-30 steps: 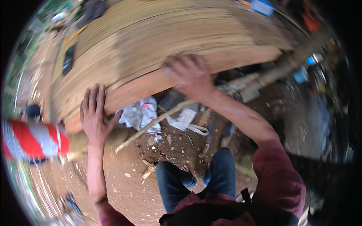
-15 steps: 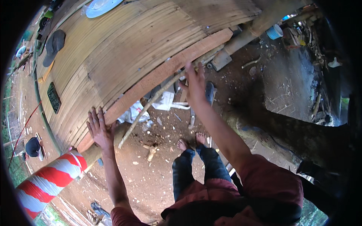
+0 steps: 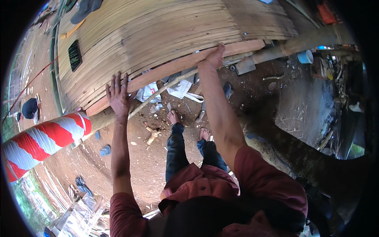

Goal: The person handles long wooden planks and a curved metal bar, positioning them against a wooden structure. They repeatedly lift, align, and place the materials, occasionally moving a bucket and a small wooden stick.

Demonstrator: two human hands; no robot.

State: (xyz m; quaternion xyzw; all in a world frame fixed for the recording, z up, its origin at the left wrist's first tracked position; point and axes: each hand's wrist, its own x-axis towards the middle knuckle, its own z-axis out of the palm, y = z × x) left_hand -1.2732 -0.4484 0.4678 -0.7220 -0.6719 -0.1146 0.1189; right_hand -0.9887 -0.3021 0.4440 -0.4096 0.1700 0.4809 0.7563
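Observation:
A long reddish-brown wooden plank (image 3: 167, 70) lies along the near edge of a slatted bamboo platform (image 3: 158, 33). My left hand (image 3: 119, 94) rests across the plank near its left end, fingers spread and stretched out toward the slats. Farther right, my right hand (image 3: 212, 59) is closed over the plank, with some of its fingers hidden. Just below the plank runs a thin wooden stick (image 3: 167, 85), apart from my left palm and passing by my right wrist.
A thick pole wrapped in red and white (image 3: 53, 136) juts out at the left. On the platform lie a black phone (image 3: 74, 55) and a dark cap (image 3: 85, 10). White bags (image 3: 179, 89) are under the edge. At the right stand a blue bucket (image 3: 305, 57) and a dark trunk (image 3: 292, 138).
My right hand has moved up from beside the thin stick onto the plank and closed on it. My left hand stays spread near the plank's left end. My feet have shifted, and the view has turned.

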